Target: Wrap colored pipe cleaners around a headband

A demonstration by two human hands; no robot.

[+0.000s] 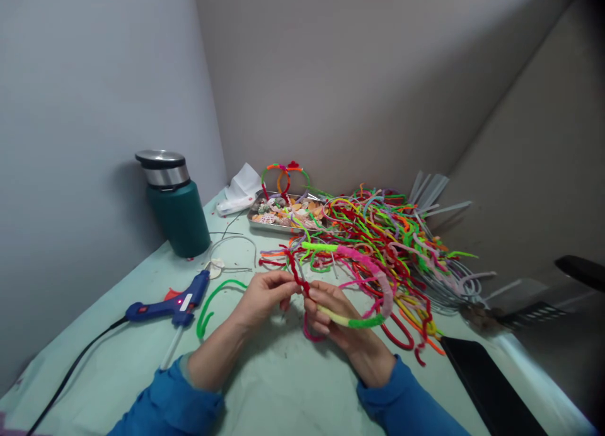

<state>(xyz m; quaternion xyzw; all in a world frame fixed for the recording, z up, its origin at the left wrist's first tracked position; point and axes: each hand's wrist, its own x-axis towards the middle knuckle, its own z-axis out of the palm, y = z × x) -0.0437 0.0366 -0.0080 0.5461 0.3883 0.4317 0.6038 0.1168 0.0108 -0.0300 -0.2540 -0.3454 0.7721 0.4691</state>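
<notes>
My right hand [333, 307] is closed around the lower end of a headband [385, 285] wrapped in fuzzy stems of lime, pink, green and pale yellow. Its curve opens to the left, above the table. A red pipe cleaner [293, 266] stands up from where my hands meet, by the headband's end. The fingers of my left hand [269, 294] pinch this red pipe cleaner close to my right fingertips. A loose green pipe cleaner [208, 304] lies bent on the table left of my left hand. My fingers partly hide the headband's wrapped end.
A large tangled pile of colourful pipe cleaners [378, 222] spreads at the back right. Behind are a metal tray [278, 227] of small decorations and finished hoops [286, 168]. At left stand a green bottle [177, 215] and a blue glue gun [174, 305]. A black phone-like slab [486, 379] lies right.
</notes>
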